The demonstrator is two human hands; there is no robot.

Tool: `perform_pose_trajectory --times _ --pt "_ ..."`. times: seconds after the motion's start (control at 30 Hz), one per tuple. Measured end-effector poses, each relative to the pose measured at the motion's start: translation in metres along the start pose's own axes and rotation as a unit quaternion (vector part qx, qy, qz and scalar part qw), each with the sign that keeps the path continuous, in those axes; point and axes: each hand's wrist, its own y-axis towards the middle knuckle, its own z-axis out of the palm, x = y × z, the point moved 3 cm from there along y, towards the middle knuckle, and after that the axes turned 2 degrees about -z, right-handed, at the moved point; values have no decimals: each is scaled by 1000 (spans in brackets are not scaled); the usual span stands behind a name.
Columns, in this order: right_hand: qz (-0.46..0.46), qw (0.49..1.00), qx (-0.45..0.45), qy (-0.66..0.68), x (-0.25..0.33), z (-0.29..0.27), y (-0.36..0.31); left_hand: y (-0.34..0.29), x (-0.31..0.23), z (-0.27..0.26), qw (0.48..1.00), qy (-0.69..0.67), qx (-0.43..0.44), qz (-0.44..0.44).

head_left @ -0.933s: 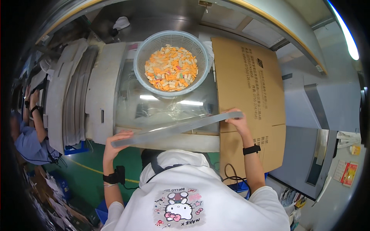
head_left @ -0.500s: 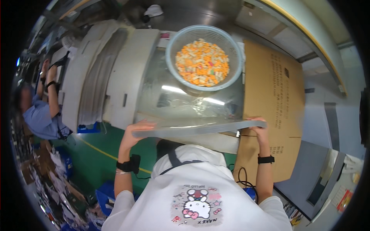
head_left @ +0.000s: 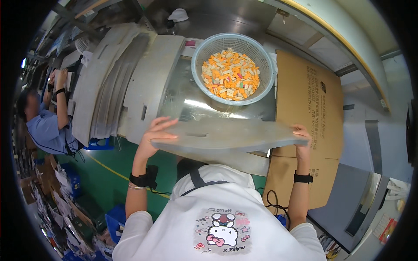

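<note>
A long grey slab (head_left: 226,134), with a slot near its left end, is held across in front of me over the table's near edge. My left hand (head_left: 157,135) grips its left end, with some fingers stretched along the edge. Around the right end, the fingers of my right hand (head_left: 301,135) are closed. Beyond the slab stands a light blue plastic basket (head_left: 197,74), holding many small orange and beige pieces with a few pink and green ones among them. It rests on a shiny, clear-covered tabletop (head_left: 176,102).
On the left, several similar grey slabs (head_left: 152,82) stand side by side. A large flattened cardboard box (head_left: 305,113) lies to the right. Another person (head_left: 50,126) in blue works at far left. Blue bins (head_left: 115,219) sit on the green floor (head_left: 104,176).
The slab has tilted, so its broad face with the slot now shows instead of mostly its edge. My left hand's fingers have lifted and spread; both hands stay at its ends.
</note>
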Motion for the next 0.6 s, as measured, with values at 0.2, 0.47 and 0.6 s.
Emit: perform_pose_trajectory --times 0.2,0.47,0.6 --pt "-108 965 -8 -237 -3 13 -10 3 -14 26 984 170 60 9" --pt "-3 961 -109 -252 7 30 -45 -32 12 58 967 73 -232 -77" --pt "172 971 -162 43 -46 7 -50 -49 77 76 861 -352 -263 -257"
